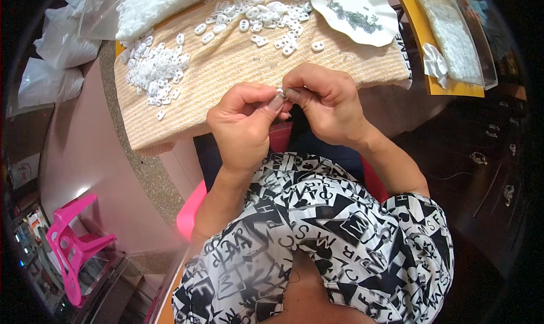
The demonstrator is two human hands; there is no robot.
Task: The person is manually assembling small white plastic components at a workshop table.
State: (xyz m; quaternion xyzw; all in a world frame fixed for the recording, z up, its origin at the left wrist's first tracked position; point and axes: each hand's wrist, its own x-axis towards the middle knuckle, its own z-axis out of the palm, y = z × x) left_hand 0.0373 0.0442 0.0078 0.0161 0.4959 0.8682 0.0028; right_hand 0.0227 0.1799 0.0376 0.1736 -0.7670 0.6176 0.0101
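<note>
My left hand (245, 117) pinches a small white plastic piece (279, 91) between thumb and index finger, just above the near edge of the cloth-covered table. Thumb and index finger of my right hand (333, 100) are pressed together right against it; what they grip is too small to make out. Beyond my hands lies a spread of white oval two-holed plastic pieces (266, 15). To the left is a heap of smaller white holed plastic pieces (156, 69). A white wavy-rimmed plate (379, 36) at the far right holds a scatter of tiny dark metal-looking parts (354, 19).
A ribbed beige cloth (221, 69) covers the table. A clear bin of white pieces (164, 9) stands far left, another (453, 37) far right beside crumpled white paper (435, 64). White plastic bags (54, 86) are at the left; a pink stool (73, 244) lies lower left.
</note>
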